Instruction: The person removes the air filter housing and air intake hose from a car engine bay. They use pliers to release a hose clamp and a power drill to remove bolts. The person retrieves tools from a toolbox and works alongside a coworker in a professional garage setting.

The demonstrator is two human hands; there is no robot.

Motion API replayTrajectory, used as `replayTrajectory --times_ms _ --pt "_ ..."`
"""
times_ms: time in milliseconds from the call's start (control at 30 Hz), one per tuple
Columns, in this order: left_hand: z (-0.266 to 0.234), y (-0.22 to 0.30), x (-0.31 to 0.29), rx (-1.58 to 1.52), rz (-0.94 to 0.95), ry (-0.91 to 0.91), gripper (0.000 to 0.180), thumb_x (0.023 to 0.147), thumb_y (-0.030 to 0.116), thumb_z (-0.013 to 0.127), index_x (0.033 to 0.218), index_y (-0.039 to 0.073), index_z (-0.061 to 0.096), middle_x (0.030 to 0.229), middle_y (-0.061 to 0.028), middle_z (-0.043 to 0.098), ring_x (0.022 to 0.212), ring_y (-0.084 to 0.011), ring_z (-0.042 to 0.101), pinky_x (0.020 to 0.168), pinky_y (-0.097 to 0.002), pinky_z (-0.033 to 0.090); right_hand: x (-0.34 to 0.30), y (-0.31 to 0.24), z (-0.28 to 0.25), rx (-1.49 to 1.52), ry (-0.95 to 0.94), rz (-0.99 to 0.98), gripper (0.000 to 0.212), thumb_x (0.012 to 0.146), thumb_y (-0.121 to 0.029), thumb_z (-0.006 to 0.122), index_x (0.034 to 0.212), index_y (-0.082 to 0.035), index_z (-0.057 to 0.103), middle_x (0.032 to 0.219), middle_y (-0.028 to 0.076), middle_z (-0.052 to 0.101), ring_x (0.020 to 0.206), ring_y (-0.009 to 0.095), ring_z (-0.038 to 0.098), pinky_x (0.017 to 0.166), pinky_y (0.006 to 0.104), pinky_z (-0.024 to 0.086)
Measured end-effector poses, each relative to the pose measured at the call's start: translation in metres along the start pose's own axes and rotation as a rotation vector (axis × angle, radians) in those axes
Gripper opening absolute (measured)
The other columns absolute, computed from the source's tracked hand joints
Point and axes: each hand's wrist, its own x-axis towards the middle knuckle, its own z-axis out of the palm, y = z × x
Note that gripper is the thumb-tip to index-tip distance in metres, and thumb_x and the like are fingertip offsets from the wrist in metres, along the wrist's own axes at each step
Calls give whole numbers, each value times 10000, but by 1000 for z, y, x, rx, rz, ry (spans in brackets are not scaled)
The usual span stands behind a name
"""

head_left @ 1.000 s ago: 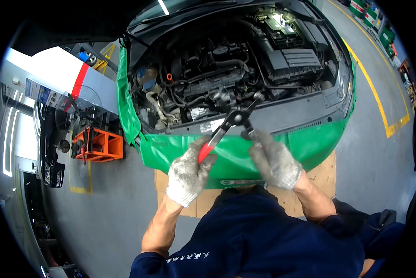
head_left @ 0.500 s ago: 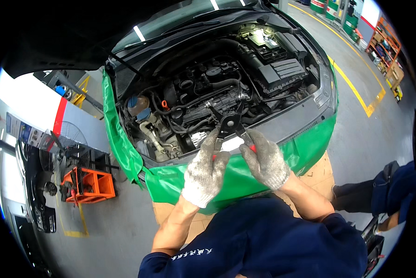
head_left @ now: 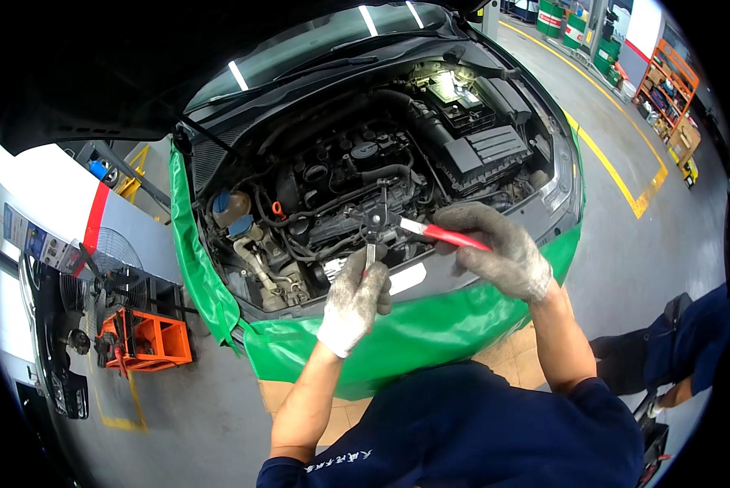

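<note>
A pair of pliers (head_left: 411, 226) with red grips, pale metal handle shanks and a dark pivot is held in front of me over the engine bay (head_left: 345, 175), its handles spread wide. My left hand (head_left: 355, 301), in a greyish-white work glove, is closed round the lower handle and mostly hides it. My right hand (head_left: 503, 250), gloved the same way, holds the other handle, whose red grip slants down to the right under the fingers. The jaws point away from me and blend into the dark engine parts.
A green protective cover (head_left: 397, 342) drapes the car's front edge. The raised hood (head_left: 97, 81) hangs at upper left. An orange tool cart (head_left: 158, 337) and a fan stand at left. A person in dark clothes (head_left: 666, 342) is at the right edge. Orange shelving (head_left: 672, 85) stands beyond.
My right hand has moved right and up, swinging the pliers' handles much farther apart. The pivot now sits slightly left. The whole view has shifted a little.
</note>
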Motion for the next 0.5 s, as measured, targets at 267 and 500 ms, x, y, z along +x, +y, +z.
replayTrajectory --times_ms 267,500 --pt "26 49 96 -167 -171 -192 549 985 122 602 1484 -49 450 1164 -174 694 942 -239 728 757 -327 639 91 17 -94 -110 40 -121 314 1025 -165 652 1295 -6 636 994 92 744 870 149 735 790 314 603" --pt "45 154 233 -86 -9 -32 519 873 1 598 1382 -77 528 1236 -222 664 1074 -283 711 915 -324 605 293 6 -192 -886 337 -380 468 989 -477 566 1078 -42 713 909 243 728 926 409 705 844 490 552"
